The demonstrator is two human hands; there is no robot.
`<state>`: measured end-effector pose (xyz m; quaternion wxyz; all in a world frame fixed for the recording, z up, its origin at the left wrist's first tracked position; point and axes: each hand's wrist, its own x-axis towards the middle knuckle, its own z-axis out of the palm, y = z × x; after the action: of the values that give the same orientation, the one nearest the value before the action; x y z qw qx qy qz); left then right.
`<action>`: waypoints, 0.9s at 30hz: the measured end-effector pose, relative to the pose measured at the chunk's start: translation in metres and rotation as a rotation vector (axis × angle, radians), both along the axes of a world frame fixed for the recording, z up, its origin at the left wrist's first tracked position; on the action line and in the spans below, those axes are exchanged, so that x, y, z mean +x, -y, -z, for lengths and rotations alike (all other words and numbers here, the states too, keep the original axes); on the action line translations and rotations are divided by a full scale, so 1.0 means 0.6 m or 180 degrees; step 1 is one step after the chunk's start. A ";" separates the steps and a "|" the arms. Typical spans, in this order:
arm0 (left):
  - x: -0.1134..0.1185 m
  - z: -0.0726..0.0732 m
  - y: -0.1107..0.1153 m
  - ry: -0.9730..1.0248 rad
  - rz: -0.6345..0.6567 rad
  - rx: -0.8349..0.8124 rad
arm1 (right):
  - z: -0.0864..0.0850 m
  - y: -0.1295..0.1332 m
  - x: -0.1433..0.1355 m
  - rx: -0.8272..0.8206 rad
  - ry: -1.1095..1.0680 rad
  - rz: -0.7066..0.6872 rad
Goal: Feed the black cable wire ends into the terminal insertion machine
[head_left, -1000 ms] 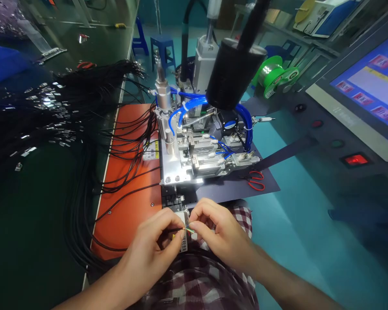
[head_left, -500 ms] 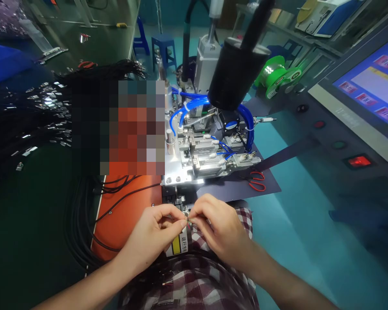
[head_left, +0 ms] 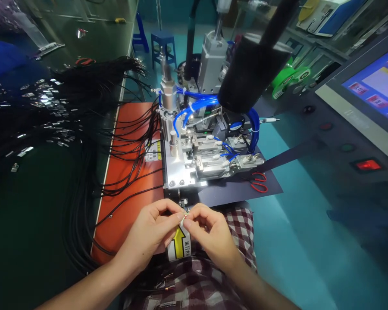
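My left hand and my right hand meet fingertip to fingertip in front of the machine. Both are closed in a pinch on something tiny between them, too small to name. Just below the fingertips is a white label with a yellow arrow. Behind them stands the metal machine with blue air tubes. Black cables run over the orange surface to the machine's left side. More cable ends lie on my checkered clothing.
A large heap of black cables with shiny metal ends covers the dark table at left. Red-handled scissors lie right of the machine. A black cylinder hangs above it. A control panel stands at right, a green spool behind.
My right hand has shifted slightly left and its fingers are more curled. The fingertips of both hands have risen a little. The view has moved slightly.
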<state>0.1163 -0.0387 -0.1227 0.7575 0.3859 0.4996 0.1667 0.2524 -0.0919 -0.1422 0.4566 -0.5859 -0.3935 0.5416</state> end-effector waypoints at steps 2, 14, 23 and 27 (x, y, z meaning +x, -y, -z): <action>-0.003 0.002 0.002 0.0097 0.0005 0.0010 | 0.001 0.001 -0.006 0.0146 0.0038 0.0112; -0.003 0.001 0.001 0.0024 0.0113 0.0103 | -0.010 -0.006 0.016 0.0421 0.0425 0.0136; -0.004 -0.004 -0.002 -0.0117 0.0367 0.0236 | -0.003 -0.004 0.017 0.0234 -0.0021 -0.0047; -0.003 0.000 0.000 -0.0099 0.0293 0.0145 | 0.005 -0.002 0.016 -0.0045 -0.0425 -0.0051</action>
<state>0.1146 -0.0385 -0.1226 0.7475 0.4282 0.4891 0.1370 0.2621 -0.0905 -0.1454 0.4734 -0.5485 -0.3631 0.5859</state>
